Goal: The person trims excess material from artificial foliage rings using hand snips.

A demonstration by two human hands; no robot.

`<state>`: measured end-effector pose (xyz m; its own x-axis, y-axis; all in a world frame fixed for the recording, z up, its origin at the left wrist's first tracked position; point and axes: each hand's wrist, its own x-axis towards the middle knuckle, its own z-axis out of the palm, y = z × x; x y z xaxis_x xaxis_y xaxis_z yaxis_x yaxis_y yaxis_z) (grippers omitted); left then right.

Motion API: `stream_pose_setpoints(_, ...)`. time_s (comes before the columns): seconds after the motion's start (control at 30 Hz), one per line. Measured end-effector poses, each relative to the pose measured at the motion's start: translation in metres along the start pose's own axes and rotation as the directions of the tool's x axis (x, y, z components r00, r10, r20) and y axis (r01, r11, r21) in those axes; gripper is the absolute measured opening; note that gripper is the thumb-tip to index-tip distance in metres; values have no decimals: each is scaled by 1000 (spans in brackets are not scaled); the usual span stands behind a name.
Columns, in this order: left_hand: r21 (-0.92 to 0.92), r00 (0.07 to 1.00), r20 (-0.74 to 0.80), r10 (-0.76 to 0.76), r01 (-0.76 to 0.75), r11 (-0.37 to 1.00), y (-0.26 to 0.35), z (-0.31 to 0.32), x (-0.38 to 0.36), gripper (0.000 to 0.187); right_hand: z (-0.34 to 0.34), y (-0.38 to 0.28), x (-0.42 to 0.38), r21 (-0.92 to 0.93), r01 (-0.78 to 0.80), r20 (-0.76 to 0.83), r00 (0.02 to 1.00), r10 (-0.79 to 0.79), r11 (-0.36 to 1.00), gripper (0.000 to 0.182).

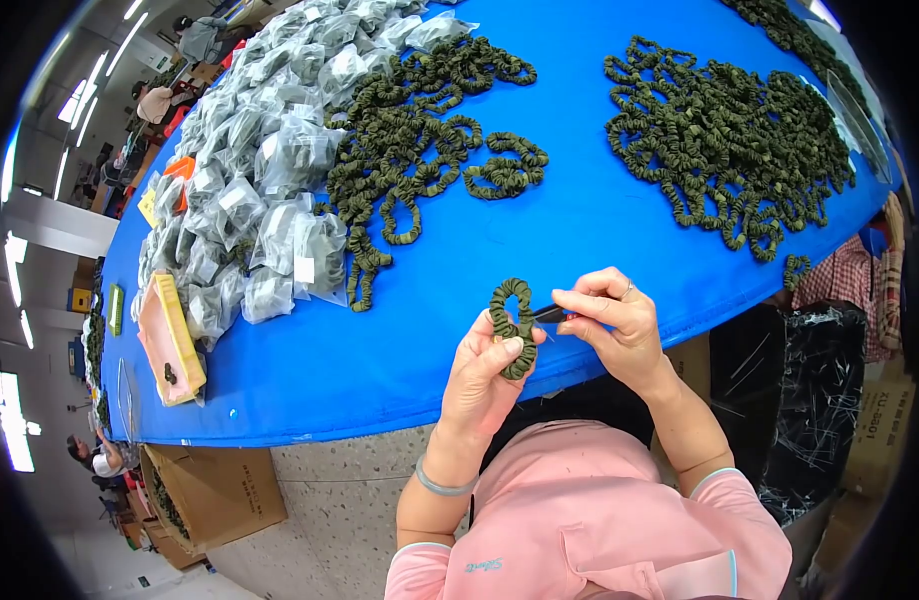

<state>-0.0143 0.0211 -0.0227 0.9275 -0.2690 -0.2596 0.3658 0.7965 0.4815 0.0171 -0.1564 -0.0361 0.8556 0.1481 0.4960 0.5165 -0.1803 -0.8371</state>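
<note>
My left hand (478, 377) pinches a dark green ruffled scrunchie (512, 296) between thumb and fingers, holding it up over the near edge of the blue table. From the right, my right hand (616, 318) grips a small dark tool (552, 314), narrow like thread snips. Its tip reaches right to the side of the scrunchie, and most of its handle is hidden in my fingers. Beyond my hands lies a loose heap of similar scrunchies (410, 150). A larger pile of scrunchies (730, 150) spreads over the right side of the table.
Many clear bags (235, 210) of green items cover the table's left side. A pink-and-yellow tray (188, 345) lies near its left edge. Below the table (380, 385) are a cardboard box (225, 490) at left and a black liner (820, 390) with thread scraps at right. Other people sit far left.
</note>
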Motion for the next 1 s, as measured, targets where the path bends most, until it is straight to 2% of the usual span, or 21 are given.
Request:
stream_pose_setpoints(0.07, 3, 1000, -3, -5, 5, 1000, -1, -1, 0, 40, -1, 0, 1, -20, 18, -1, 1000, -18, 1000, 26)
stream_pose_setpoints(0.1, 333, 980, -31, 198, -177, 926, -5, -1, 0, 39, -2, -2, 1, 109, -107, 3, 994, 107, 988, 22)
stream_pose_setpoints(0.13, 624, 920, 11, 392, -313, 716, -9, -1, 0, 38, -4, -5, 3, 235, -228, 24, 973, 229, 945, 19)
stream_pose_setpoints(0.17, 834, 829, 115, 547, -380, 401, -13, -1, 0, 37, -5, -7, 4, 353, -341, 61, 937, 343, 871, 16)
stream_pose_setpoints(0.2, 929, 722, 268, 638, -369, 28, -16, -1, 1, 37, -6, -8, 4, 460, -443, 111, 889, 445, 770, 13)
stream_pose_setpoints(0.23, 929, 722, 268, 637, -369, 28, -18, -1, 2, 37, -5, -9, 5, 460, -443, 111, 888, 446, 769, 13)
stream_pose_setpoints(0.3, 861, 604, 500, 621, -425, -281, -20, 0, 8, 36, -3, -12, 7, 413, -512, 193, 858, 477, 753, 11)
stream_pose_setpoints(0.37, 707, 474, 706, 526, -430, -562, -21, 0, 12, 36, 0, -13, 9, 359, -575, 273, 818, 506, 735, 14)
stream_pose_setpoints(0.4, 707, 474, 706, 526, -428, -563, -21, -1, 11, 36, 0, -12, 10, 360, -574, 275, 818, 505, 735, 14)
stream_pose_setpoints(0.53, 782, 571, 623, 535, -479, -400, -20, -7, 8, 38, 1, -6, 11, 399, -526, 206, 850, 486, 751, 14)
stream_pose_setpoints(0.73, 720, 494, 694, 524, -457, -523, -26, -6, 12, 36, 5, -13, 10, 199, -512, 209, 855, 474, 835, 16)
stream_pose_setpoints(0.8, 852, 599, 500, 626, -468, -233, -24, 3, 9, 34, 2, -11, 13, 299, -525, 249, 849, 466, 797, 17)
stream_pose_setpoints(0.87, 897, 703, 281, 653, -434, 82, -22, 9, 6, 32, -1, -9, 15, 393, -537, 288, 843, 454, 746, 17)
stream_pose_setpoints(0.9, 897, 704, 280, 653, -433, 83, -22, 9, 5, 32, -3, -8, 15, 393, -538, 288, 842, 455, 746, 17)
stream_pose_setpoints(1.0, 690, 898, 2, 441, -320, 649, -18, 6, 0, 23, -7, -6, 16, 436, -582, 363, 812, 457, 686, 12)
